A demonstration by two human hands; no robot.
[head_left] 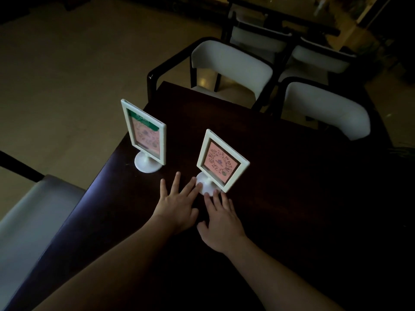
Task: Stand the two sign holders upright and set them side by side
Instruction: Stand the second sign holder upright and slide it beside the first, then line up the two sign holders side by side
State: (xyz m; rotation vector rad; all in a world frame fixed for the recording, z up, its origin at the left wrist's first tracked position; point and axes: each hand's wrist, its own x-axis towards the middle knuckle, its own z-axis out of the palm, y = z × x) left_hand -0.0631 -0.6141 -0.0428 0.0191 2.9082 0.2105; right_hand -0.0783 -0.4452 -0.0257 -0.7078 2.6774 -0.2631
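Dim room, low light. Dark wooden surface (pixel 280 187) fills most of the view, running from the near bottom edge up to a far corner. Pale floor (pixel 67 63) lies beyond its left edge.

Three chairs with white backs and dark frames stand at the far side: one at the far corner (pixel 233 66), one to the right (pixel 325 108), one further behind (pixel 318 57). A fourth pale seat (pixel 29 212) sits at the left edge of the surface, partly cut off.

Two white sign holders, both upright on round bases. Left sign holder (pixel 144 131) stands near the left edge of the surface, its frame showing a green band on top and a pink card below. Right sign holder (pixel 221 161) stands nearer the person and apart from the first, with bare surface between the two; its frame carries a pink card with a round code pattern. The frames are angled differently, not yet lined up side by side.

Two bare forearms enter from the bottom. Left hand (pixel 176 205) lies flat, fingers spread, with fingertips (pixel 196 186) touching the left side of the round base (pixel 205 184) of the right sign holder. Right hand (pixel 221 223) is also flat and spread, fingertips against the near rim of the same base. Neither hand grips anything; both rest palm down.
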